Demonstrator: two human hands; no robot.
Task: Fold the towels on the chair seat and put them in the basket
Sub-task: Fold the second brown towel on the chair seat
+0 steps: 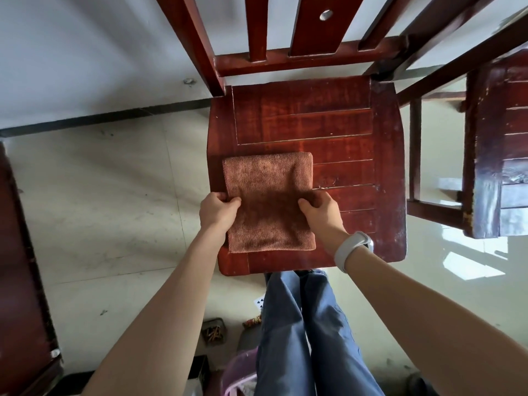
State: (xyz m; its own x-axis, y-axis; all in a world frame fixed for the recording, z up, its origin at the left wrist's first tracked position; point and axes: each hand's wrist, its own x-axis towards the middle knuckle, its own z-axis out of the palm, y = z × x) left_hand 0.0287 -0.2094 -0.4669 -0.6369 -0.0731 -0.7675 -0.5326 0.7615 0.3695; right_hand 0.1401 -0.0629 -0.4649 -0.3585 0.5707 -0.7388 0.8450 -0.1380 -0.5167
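**Folded towel gripped at both side edges on chair seat**

Nearest the camera, two legs in blue trousers (308, 332) stand at the near edge of the seat. A pink-rimmed container (238, 370) sits on the floor at the left of the legs, partly hidden; whether it is the basket cannot be told. A sandal (213, 330) lies on the floor just beyond it.

Two bare forearms reach forward over the near seat edge. The right wrist carries one white band (352, 249).

The left hand (217, 210) has its fingers curled round the left edge of the brown towel (268, 201), thumb on top. The right hand (321, 208) grips the right edge in the same manner, thumb on top, fingers curled beneath. Both grips lie about midway along the towel's length.

One towel is visible. It is folded into a rectangle and lies flat on the near-left part of the red wooden chair seat (343, 132). Its near edge stops just short of the seat's near edge; its left edge runs close along the seat's left rim. The right and far portions of the seat are bare wood.

Beyond the seat rise the backrest slats (311, 24). A second chair (497, 155) stands to the right, apart from the first, with pale tiled floor (108, 195) between and to the left.
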